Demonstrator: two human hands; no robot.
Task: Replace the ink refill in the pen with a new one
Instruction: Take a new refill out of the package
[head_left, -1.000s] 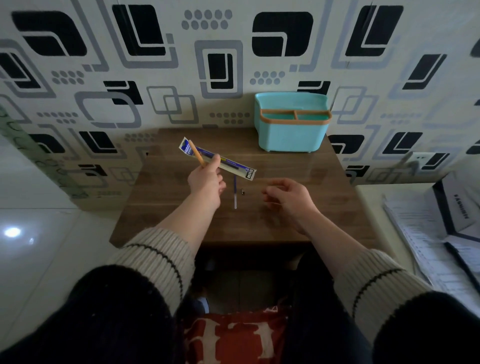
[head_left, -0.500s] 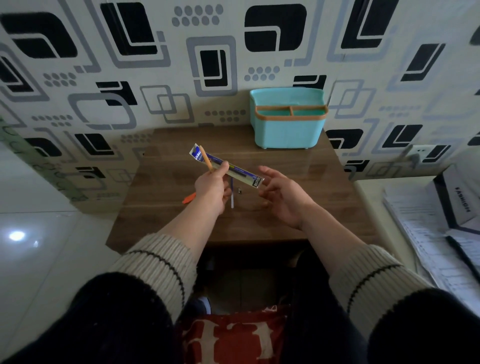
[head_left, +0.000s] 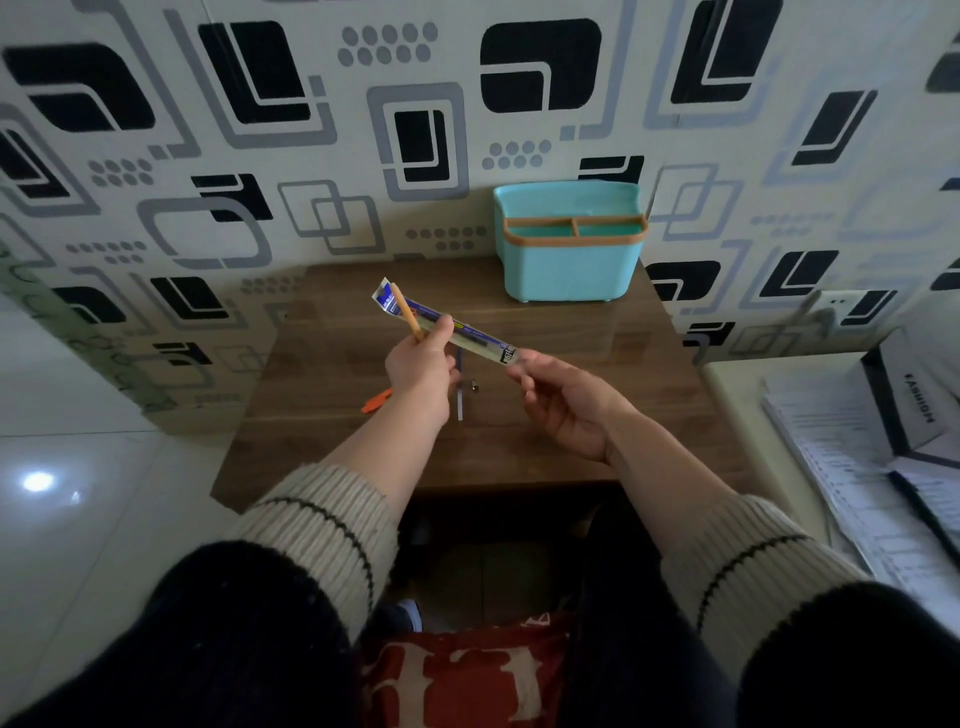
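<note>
Left hand (head_left: 421, 364) closed around refill packet (head_left: 457, 332) and orange pen barrel (head_left: 408, 317) together, above the table (head_left: 597, 415), freeing right hand (head_left: 563, 400) to pinch the packet's end, probably for tearing. Old refill (head_left: 460, 400) discarded on the table below.

The organiser box (head_left: 569, 265) stands at the table's (head_left: 322, 358) far right, against the wall. Before it, above the middle, both hands (head_left: 418, 364) (head_left: 566, 402) hold a refill packet (head_left: 452, 330); beneath lie a loose refill (head_left: 460, 402) and, leftward, a pen part (head_left: 376, 401)

Teal organizer (head_left: 569, 270) against wall; tabletop (head_left: 597, 415) bare
</note>
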